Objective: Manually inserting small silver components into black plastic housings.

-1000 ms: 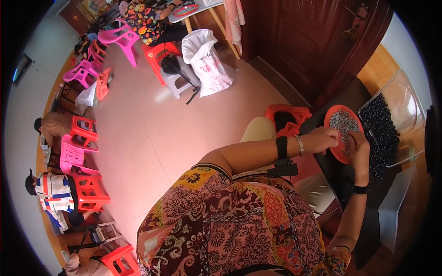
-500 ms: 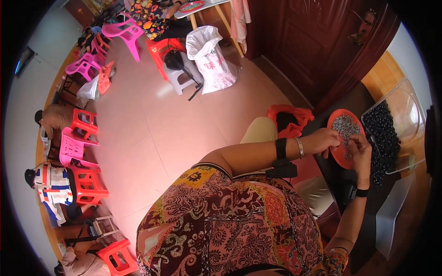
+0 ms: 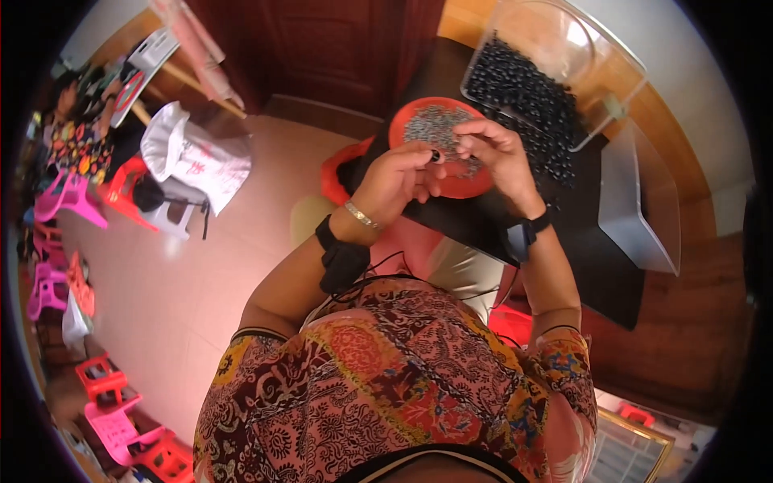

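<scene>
Between the thumb and fingers of my left hand (image 3: 393, 179) is a small black piece (image 3: 436, 155). Close beside it, my right hand (image 3: 501, 158) has thumb and forefinger pinched together; whatever is between them is too small to name. Both hands are over the near part of a round red-orange plate (image 3: 469, 188). Many small silvery metal pieces (image 3: 427, 122) are heaped on that plate, partly hidden by my fingers. To its right, a mass of small shiny black pieces (image 3: 523, 80) spills from a clear plastic bin (image 3: 620, 52) onto the dark tabletop (image 3: 592, 266).
An upright translucent panel (image 3: 632, 201) stands at the table's right side. A red bag (image 3: 334, 173) hangs left of the table. Across the floor are a white sack (image 3: 205, 161), pink and red plastic stools (image 3: 72, 197) and a person in a flowered top (image 3: 80, 149).
The view has swung right, bringing the plate and table nearer the middle. My hands remain close together over the plate, and a black piece now shows in my left fingers.
</scene>
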Motion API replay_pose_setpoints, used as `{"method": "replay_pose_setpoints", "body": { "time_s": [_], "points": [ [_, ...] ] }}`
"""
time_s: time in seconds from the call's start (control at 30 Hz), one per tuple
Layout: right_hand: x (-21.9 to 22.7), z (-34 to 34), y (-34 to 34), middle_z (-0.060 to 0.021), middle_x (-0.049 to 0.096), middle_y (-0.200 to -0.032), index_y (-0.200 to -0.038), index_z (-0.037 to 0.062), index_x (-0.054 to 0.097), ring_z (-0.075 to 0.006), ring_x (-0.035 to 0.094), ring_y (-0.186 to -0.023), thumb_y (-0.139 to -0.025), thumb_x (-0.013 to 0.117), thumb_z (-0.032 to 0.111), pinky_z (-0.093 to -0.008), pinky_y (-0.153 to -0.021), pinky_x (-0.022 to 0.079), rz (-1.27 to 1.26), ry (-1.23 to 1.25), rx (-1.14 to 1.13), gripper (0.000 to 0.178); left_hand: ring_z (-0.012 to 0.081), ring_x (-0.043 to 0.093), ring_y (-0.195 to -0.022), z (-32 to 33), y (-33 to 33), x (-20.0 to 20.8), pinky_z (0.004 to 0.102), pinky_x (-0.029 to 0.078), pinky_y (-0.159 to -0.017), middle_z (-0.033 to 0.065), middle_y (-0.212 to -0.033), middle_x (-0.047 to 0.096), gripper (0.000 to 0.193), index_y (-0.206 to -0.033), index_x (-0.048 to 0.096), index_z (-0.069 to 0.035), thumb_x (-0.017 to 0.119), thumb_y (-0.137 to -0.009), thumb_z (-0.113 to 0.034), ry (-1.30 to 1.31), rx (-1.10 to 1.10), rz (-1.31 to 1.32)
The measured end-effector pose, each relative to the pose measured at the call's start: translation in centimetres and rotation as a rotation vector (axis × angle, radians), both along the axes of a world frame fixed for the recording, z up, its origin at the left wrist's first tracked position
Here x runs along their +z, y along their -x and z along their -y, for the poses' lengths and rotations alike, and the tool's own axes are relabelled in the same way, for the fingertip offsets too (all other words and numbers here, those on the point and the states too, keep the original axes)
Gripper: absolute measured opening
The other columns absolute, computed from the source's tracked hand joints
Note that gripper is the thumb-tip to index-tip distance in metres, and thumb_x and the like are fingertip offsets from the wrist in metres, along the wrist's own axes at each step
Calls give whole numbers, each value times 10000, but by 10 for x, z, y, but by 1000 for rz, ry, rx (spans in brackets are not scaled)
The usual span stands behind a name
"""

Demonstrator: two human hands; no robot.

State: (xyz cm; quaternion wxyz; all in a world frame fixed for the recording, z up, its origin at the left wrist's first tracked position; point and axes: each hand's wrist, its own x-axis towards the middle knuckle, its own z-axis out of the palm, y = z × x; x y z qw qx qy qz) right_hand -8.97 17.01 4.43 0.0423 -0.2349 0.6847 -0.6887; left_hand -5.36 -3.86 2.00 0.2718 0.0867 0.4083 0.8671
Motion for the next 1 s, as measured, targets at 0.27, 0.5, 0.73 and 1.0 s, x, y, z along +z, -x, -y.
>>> {"method": "replay_pose_setpoints", "body": {
  "time_s": [0.27, 0.5, 0.73, 1.0],
  "points": [
    [4, -4, -6, -14, 644, -915, -1047, 17, 621, -101, 612, -855, -881, 616, -13, -251, -785, 509, -53, 129, 26, 169, 164, 588, -743, -18, 3, 3, 245, 425, -622, 60, -908, 609, 239, -1038, 560, -52, 460, -944, -248, -23, -14, -38],
    [10, -1, -14, -29, 634, -917, -1036, 24, 612, -110, 628, -847, -900, 572, -38, -252, -737, 560, -8, 144, 119, 154, 170, 586, -761, -19, 6, 4, 247, 424, -625, 57, -915, 599, 242, -1039, 558, -51, 448, -946, -245, -50, -24, -67],
    [11, 3, -14, -35, 618, -895, -983, 15, 620, -105, 631, -797, -883, 575, -66, -228, -700, 532, -172, -6, 67, 136, 155, 603, -719, -20, 5, 6, 243, 435, -600, 41, -867, 613, 221, -1008, 587, -62, 486, -916, -235, -26, 6, -28],
    [11, 1, -10, -69, 643, -925, -936, 10, 641, -154, 629, -817, -810, 617, -101, -267, -710, 530, -628, -298, -6, 170, 153, 601, -707, -21, 5, 1, 243, 433, -590, 39, -849, 609, 234, -982, 599, -52, 478, -915, -241, 5, 15, -12]
  ]
}}
